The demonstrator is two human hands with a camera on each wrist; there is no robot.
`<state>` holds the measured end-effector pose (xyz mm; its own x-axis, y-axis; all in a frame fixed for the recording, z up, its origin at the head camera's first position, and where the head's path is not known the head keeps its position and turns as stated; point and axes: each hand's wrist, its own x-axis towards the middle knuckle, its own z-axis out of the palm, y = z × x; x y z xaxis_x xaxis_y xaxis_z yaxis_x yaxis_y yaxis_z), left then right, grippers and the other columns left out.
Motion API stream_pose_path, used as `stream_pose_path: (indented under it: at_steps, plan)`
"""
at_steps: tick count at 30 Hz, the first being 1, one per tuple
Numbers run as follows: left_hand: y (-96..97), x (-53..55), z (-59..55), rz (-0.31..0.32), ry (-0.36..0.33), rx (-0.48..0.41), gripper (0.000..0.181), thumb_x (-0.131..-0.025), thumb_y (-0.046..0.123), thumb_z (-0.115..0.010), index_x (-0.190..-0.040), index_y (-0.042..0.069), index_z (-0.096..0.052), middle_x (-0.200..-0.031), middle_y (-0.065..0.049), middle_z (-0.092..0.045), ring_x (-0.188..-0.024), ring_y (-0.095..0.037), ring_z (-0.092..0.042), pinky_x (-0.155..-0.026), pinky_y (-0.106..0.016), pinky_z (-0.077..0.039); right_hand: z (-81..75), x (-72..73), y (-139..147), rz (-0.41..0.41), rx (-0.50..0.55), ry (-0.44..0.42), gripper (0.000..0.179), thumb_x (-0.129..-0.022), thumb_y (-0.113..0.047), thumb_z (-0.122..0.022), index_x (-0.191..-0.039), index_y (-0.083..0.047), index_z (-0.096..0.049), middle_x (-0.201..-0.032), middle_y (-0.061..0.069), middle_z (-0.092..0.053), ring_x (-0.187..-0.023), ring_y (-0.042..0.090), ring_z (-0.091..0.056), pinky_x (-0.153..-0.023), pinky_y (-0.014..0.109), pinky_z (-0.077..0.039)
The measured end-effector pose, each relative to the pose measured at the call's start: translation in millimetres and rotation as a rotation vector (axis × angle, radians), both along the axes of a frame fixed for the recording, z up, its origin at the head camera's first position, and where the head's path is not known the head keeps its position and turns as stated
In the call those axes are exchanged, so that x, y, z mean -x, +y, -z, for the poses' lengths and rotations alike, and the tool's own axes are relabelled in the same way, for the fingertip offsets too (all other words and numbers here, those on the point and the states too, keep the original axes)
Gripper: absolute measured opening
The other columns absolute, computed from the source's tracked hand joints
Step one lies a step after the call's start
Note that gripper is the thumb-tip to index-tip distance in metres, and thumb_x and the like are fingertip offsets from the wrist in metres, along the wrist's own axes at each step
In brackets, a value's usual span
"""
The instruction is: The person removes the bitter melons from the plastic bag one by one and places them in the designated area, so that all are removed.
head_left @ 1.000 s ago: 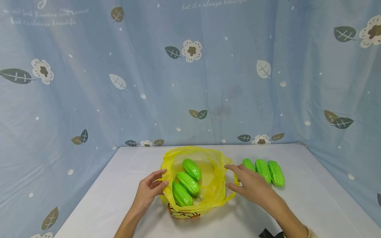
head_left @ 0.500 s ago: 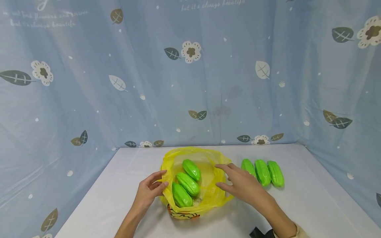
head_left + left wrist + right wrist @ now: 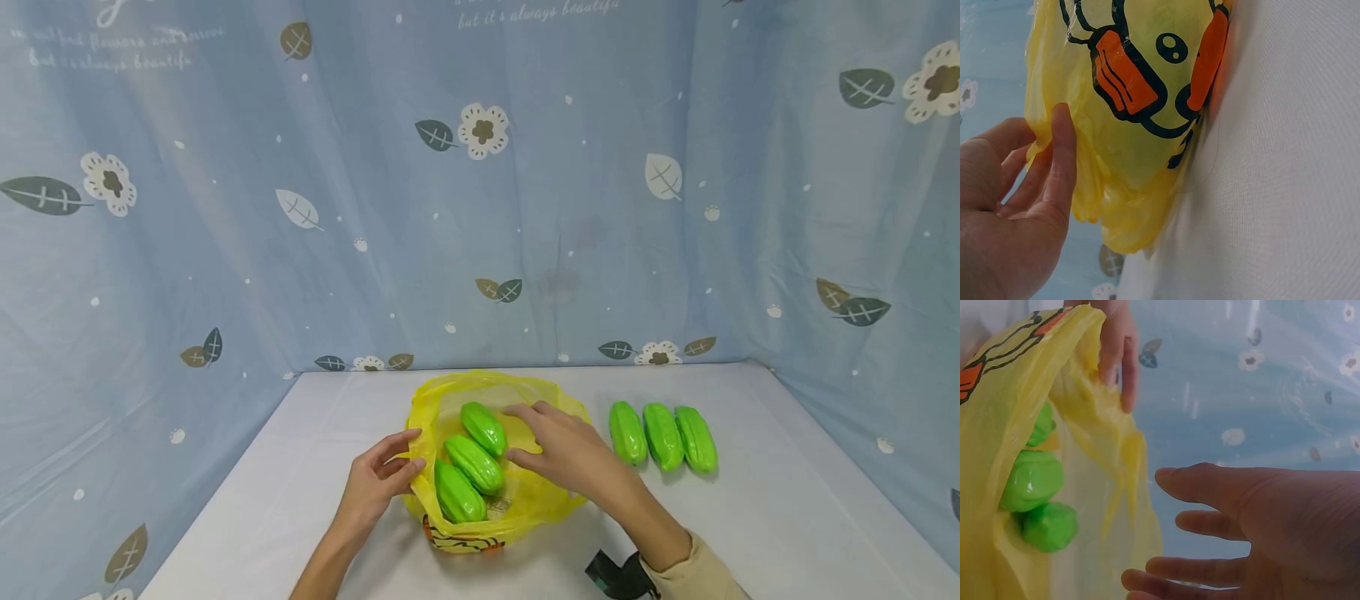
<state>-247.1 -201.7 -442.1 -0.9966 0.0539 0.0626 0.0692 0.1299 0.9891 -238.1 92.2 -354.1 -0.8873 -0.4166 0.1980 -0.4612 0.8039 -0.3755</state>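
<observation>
A yellow plastic bag (image 3: 540, 502) stands with its mouth spread on the white table. Inside lie three glossy, ribbed, bright green model vegetables (image 3: 474, 463), long and rounded. My left hand (image 3: 375, 479) pinches the bag's left rim between thumb and fingers; the left wrist view shows the bag's film (image 3: 1085, 156) caught there, beside a printed cartoon face. Over the right part of the mouth hovers my right hand (image 3: 566, 446), fingers apart and holding nothing. In the right wrist view its fingertips (image 3: 1166, 478) point toward the bag and the green vegetables (image 3: 1032, 481).
Three more green vegetables (image 3: 663, 437) lie side by side on the table, right of the bag. Behind the table (image 3: 780, 500) hangs a blue curtain (image 3: 585, 208) with leaf and flower prints. A black strap (image 3: 621, 575) shows at the right sleeve.
My right hand has moved left from the bag's right handle to over its mouth, fingers still spread. The left hand keeps its pinch on the rim, and the vegetables have not moved.
</observation>
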Motion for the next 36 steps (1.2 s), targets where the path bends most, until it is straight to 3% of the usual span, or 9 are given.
stream_pose_path:
  at_steps: [3, 12, 21, 36]
  plan:
    - [-0.4, 0.2, 0.2, 0.002, 0.002, -0.001, 0.047, -0.087, 0.022, -0.075, -0.131, 0.018, -0.060, -0.129, -0.012, -0.061, -0.094, -0.016, -0.067, -0.070, -0.030, -0.060, -0.1, 5.1, -6.2, -0.002, -0.004, -0.016, 0.055, -0.088, -0.037, -0.073, -0.138, -0.023, -0.054, -0.126, 0.008, -0.063, -0.097, 0.021, -0.064, -0.078, 0.042, -0.055]
    - [-0.6, 0.5, 0.3, 0.011, 0.007, -0.008, 0.047, -0.087, 0.021, -0.074, -0.132, 0.016, -0.060, -0.130, -0.013, -0.061, -0.093, -0.015, -0.067, -0.070, -0.030, -0.060, -0.1, 22.8, -18.4, -0.002, -0.030, -0.053, 0.052, -0.088, -0.034, -0.073, -0.134, -0.018, -0.057, -0.124, 0.009, -0.064, -0.103, 0.026, -0.063, -0.078, 0.042, -0.054]
    - [0.2, 0.5, 1.2, 0.015, 0.008, -0.015, 0.046, -0.088, 0.020, -0.074, -0.132, 0.016, -0.060, -0.130, -0.014, -0.061, -0.093, -0.016, -0.067, -0.070, -0.030, -0.060, -2.5, 37.2, -29.2, -0.028, -0.074, -0.073, 0.048, -0.089, -0.033, -0.073, -0.131, -0.015, -0.059, -0.125, 0.009, -0.065, -0.113, 0.028, -0.061, -0.092, 0.047, -0.051]
    - [0.7, -0.4, 1.5, 0.008, 0.007, -0.004, 0.047, -0.087, 0.022, -0.074, -0.132, 0.016, -0.060, -0.128, -0.012, -0.062, -0.093, -0.016, -0.067, -0.069, -0.031, -0.060, 11.1, 66.3, -41.6, 0.000, -0.150, -0.185, 0.049, -0.091, -0.035, -0.069, -0.135, -0.016, -0.057, -0.133, 0.007, -0.061, -0.122, 0.030, -0.056, -0.101, 0.047, -0.048]
